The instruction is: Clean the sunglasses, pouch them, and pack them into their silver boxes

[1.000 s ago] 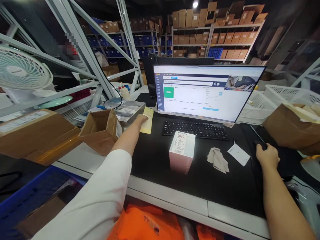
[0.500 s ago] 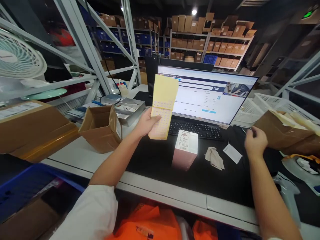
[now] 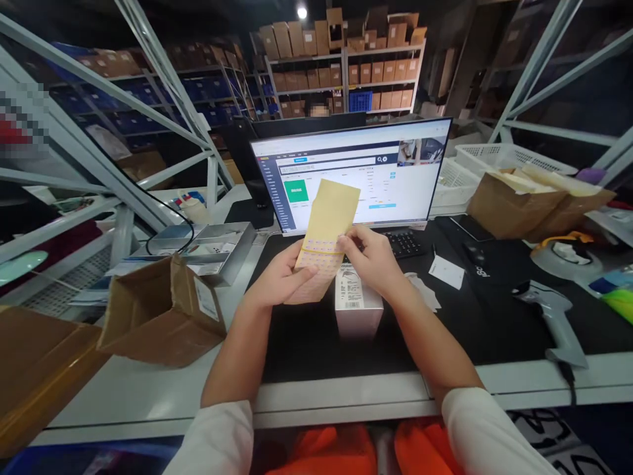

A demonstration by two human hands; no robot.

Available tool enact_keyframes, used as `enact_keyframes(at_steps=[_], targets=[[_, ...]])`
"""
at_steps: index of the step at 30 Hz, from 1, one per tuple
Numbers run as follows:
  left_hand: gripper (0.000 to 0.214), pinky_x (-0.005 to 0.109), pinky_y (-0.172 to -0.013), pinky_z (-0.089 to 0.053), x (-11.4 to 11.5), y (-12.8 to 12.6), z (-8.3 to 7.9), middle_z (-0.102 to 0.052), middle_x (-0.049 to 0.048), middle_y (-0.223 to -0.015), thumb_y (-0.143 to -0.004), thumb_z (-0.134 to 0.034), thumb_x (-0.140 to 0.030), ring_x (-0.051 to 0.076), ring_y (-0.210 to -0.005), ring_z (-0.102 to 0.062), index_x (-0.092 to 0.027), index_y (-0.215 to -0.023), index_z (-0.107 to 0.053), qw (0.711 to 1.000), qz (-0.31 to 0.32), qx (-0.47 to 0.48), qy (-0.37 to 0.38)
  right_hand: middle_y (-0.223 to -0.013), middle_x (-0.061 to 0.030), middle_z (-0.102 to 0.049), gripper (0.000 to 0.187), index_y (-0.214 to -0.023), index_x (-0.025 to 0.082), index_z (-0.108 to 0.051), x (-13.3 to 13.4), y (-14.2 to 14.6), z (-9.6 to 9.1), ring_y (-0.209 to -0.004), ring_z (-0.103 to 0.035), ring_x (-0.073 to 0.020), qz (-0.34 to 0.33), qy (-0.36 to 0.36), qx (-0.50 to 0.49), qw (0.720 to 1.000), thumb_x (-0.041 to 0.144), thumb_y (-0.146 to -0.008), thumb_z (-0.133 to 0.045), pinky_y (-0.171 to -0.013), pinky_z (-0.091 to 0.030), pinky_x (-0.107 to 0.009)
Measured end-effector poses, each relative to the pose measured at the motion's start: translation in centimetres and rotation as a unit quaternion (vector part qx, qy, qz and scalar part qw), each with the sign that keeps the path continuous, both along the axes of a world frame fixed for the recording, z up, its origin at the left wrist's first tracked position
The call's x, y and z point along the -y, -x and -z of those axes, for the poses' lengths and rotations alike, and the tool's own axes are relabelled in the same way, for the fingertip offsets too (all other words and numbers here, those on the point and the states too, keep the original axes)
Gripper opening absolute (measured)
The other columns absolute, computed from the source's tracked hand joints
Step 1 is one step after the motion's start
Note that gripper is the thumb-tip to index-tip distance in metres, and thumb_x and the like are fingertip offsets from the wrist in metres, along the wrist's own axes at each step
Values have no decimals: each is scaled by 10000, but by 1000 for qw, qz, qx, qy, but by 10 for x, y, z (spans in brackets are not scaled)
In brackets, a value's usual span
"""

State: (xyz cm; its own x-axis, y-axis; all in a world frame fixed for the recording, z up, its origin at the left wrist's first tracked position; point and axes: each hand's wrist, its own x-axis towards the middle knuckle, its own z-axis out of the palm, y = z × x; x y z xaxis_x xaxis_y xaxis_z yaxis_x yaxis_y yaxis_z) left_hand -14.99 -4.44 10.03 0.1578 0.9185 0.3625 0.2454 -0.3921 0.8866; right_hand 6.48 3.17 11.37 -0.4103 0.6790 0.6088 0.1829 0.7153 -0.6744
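My left hand (image 3: 277, 284) grips the lower part of a yellow sheet of small stickers (image 3: 327, 227), held upright before the monitor (image 3: 346, 175). My right hand (image 3: 373, 260) pinches the sheet's right edge at the middle. Just beneath my hands a small pink box with a white printed label (image 3: 357, 305) stands on the black desk mat (image 3: 316, 343).
An open brown carton (image 3: 158, 313) lies at the left, a metal tray (image 3: 217, 247) behind it. A keyboard (image 3: 403, 243), a white card (image 3: 446, 272), a handheld scanner (image 3: 556, 320), a tape dispenser (image 3: 564, 254) and cartons (image 3: 519, 201) fill the right side.
My left hand brought the yellow sheet from beside the metal tray to the middle. My right hand left the mouse and took hold of the sheet. The camera turned to the right.
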Motion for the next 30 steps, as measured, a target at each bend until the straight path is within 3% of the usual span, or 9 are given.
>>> enact_keyframes(at_steps=[5, 14, 19, 24, 30], targets=[[638, 387, -1030, -554, 5, 3, 1, -677, 134, -1372, -847, -764, -403, 304, -1216, -675, -177, -1409, -568, 999, 31, -6, 20, -742, 9, -573, 277, -793, 208, -481, 8, -9, -4, -667, -492, -139, -30, 41, 62, 997, 403, -990, -492, -639, -322, -281], [573, 313, -961, -559, 19, 8, -12, -731, 78, -1276, -919, -664, -388, 261, -1090, -716, -211, -1453, -559, 982, 43, -183, 1, -800, -10, -566, 218, -849, 220, -435, 18, -15, -6, -717, -509, -166, -59, 34, 158, 985, 328, -1032, -385, -658, -299, -293], [554, 308, -948, -561, 20, 4, -14, -744, 74, -1238, -928, -640, -414, 258, -1051, -724, -193, -1432, -577, 980, 33, -195, -7, -794, -9, -547, 224, -832, 229, -395, 17, -15, -5, -714, -509, -172, -64, 48, 165, 983, 319, -1036, -373, -646, -310, -294], [577, 285, -946, -542, 23, -4, -21, -754, 52, -1195, -935, -616, -405, 241, -1014, -718, -188, -1465, -551, 961, 16, -273, -35, -791, -12, -553, 241, -806, 231, -394, 15, -16, -2, -713, -505, -173, -81, 61, 159, 982, 308, -1034, -370, -658, -336, -300], [548, 273, -916, -544, 25, -8, -23, -745, 43, -1193, -956, -587, -382, 226, -1004, -707, -197, -1470, -540, 956, 10, -290, -38, -867, -41, -622, 193, -859, 221, -468, 13, -15, 1, -778, -555, -188, -68, 41, 157, 984, 255, -1020, -366, -706, -358, -309]])
